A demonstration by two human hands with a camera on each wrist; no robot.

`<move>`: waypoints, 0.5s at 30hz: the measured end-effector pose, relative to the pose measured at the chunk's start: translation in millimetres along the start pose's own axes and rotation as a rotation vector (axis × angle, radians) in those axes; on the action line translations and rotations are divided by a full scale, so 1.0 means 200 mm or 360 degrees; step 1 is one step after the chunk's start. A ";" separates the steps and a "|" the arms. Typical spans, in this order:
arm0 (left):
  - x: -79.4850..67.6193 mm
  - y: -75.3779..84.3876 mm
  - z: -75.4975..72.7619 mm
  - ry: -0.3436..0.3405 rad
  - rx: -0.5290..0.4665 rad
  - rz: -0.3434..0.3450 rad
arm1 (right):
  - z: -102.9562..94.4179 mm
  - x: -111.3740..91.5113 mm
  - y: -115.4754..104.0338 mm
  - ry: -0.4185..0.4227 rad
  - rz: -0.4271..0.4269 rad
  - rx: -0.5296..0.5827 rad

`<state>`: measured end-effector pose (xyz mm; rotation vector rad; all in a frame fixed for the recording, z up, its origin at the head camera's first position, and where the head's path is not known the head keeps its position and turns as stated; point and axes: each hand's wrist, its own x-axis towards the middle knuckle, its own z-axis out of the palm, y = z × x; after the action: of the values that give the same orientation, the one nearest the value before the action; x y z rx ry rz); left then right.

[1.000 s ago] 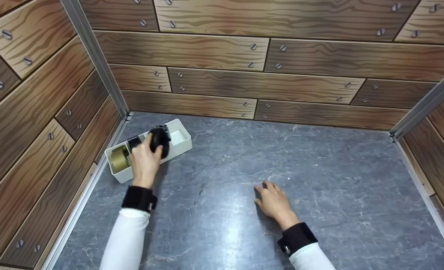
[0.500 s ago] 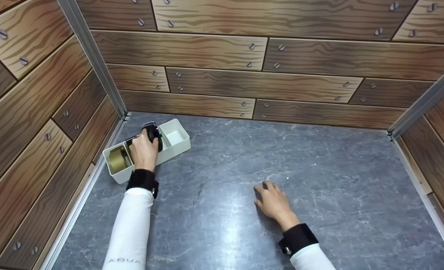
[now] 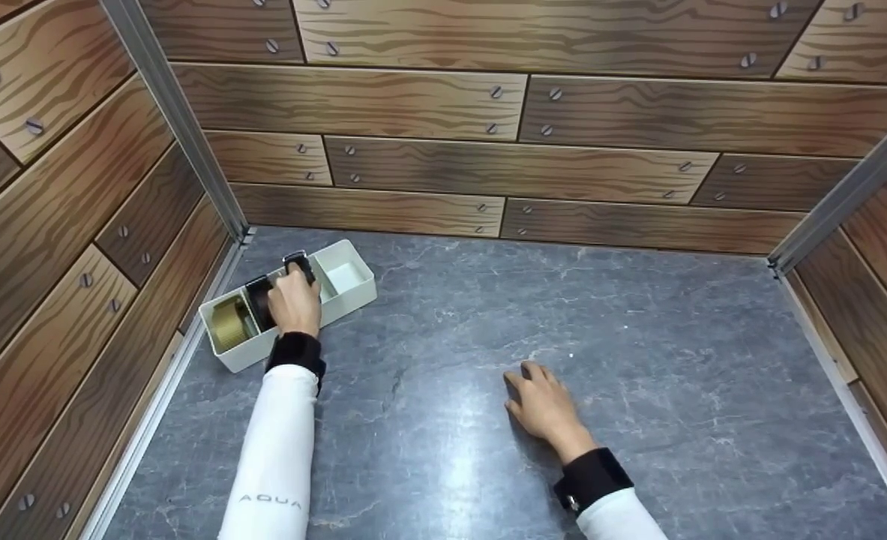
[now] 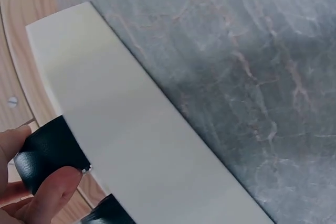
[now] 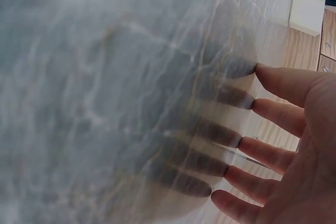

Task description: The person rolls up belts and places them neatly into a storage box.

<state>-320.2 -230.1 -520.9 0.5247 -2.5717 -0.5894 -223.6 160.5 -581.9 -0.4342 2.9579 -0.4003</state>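
Note:
My left hand pinches a black rolled belt between thumb and fingers, over the third compartment of a long white divided box. Part of the belt stands above the rim; its lower part is hidden by the box wall and my hand. A small metal piece shows beside my thumb in the left wrist view. In the neighbouring compartment sits another black roll, and a gold roll fills the leftmost one. My right hand rests with spread fingertips on the table, holding nothing.
The box's right end compartment holds nothing visible. Wood-patterned panels enclose the grey marbled tabletop at the back and both sides. The box stands in the back left corner, close to the left wall.
My left hand has lowered the black belt toward the third compartment and turned slightly, uncovering more of the second black roll. My right hand has stayed in place.

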 end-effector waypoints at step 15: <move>-0.07 0.00 -0.01 -0.0253 -0.0058 -0.0010 | -0.01 -0.03 0.03 0.0029 -0.0014 0.0041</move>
<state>-307.5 -223.1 -524.6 0.4916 -2.7032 -0.7049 -219.1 168.5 -581.8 -0.4429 2.9661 -0.4452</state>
